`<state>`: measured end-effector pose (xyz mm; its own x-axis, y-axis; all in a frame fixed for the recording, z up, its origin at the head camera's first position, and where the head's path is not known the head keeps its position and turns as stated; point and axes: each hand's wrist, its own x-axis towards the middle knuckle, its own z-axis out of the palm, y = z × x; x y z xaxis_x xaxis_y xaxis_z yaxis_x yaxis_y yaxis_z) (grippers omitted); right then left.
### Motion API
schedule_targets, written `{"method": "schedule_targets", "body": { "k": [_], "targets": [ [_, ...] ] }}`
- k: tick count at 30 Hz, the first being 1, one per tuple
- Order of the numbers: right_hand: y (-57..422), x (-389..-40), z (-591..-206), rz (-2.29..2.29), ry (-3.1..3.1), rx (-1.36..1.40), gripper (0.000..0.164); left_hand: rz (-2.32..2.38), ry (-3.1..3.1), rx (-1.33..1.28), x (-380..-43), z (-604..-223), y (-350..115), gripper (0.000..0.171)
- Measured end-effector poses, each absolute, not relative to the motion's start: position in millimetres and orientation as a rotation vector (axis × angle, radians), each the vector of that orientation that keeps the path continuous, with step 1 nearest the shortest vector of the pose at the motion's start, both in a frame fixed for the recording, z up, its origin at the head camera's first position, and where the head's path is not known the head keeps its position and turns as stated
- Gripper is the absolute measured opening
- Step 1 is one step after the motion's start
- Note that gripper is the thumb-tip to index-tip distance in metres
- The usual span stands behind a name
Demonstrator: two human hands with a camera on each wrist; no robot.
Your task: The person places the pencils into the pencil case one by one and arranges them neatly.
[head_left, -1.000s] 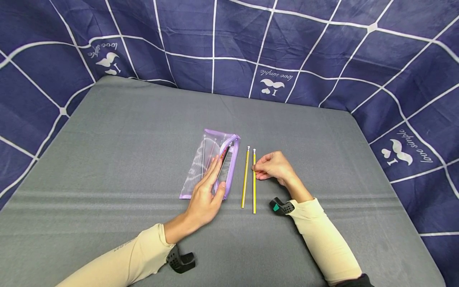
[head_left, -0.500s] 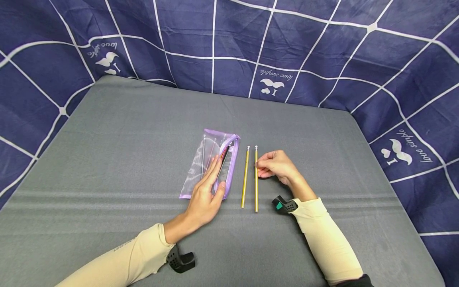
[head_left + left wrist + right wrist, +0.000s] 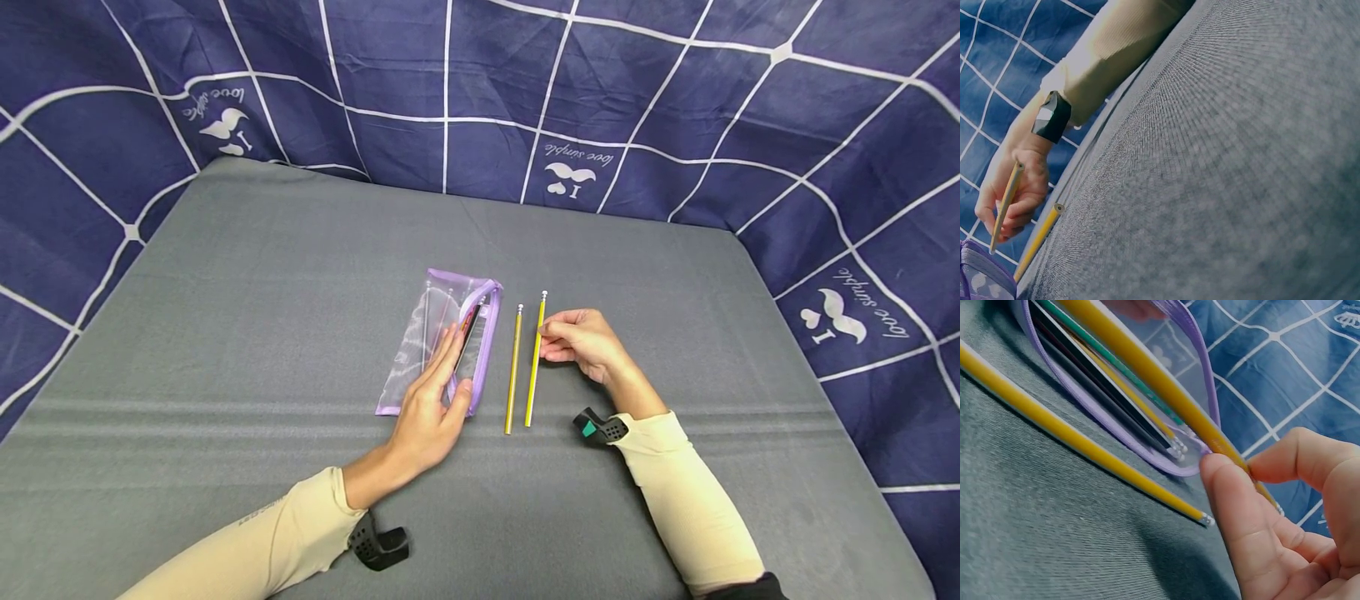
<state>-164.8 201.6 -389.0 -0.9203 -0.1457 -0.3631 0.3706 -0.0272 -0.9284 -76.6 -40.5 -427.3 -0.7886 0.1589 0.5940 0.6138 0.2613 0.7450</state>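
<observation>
A see-through pencil case [image 3: 411, 354] with purple trim lies mid-table, its zip side gaping to the right. My left hand [image 3: 427, 417] rests across its upper layer with fingers extended, the thumb near the zip edge [image 3: 491, 333]. Between thumb and forefinger, my right hand [image 3: 587, 343] pinches a yellow pencil [image 3: 534, 375] near its eraser end; in the left wrist view this pencil [image 3: 1007, 206] is raised off the table. A second yellow pencil [image 3: 513, 375] lies between the case and the held one. Inside the case, the right wrist view shows a green pencil [image 3: 1116, 372] among several dark and yellow ones.
Grey cloth covers the table [image 3: 300, 250]. A dark blue curtain [image 3: 495, 75] with white grid lines rises behind it and along both sides. Black wrist cameras [image 3: 378, 546] sit on both sleeves.
My right hand has moved slightly right and away from me, lifting the pencil and tilting its eraser end rightward. The left hand and the pencil case have stayed put.
</observation>
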Motion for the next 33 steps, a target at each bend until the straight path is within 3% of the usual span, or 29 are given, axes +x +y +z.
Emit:
{"method": "schedule_targets", "body": {
  "k": [5, 15, 33],
  "targets": [
    [197, -164, -390, -2.083, 1.819, 0.230, 0.022, -1.543, -2.138, -0.697, -76, -427, -41, 0.057],
    [175, -168, -391, -2.143, 1.818, 0.233, 0.010, -1.543, -2.131, -0.706, -77, -426, -41, 0.057],
    [133, -171, -401, -2.182, 1.773, 0.273, 0.011, -1.552, -2.151, -0.702, -76, -424, -40, 0.059]
  ]
}}
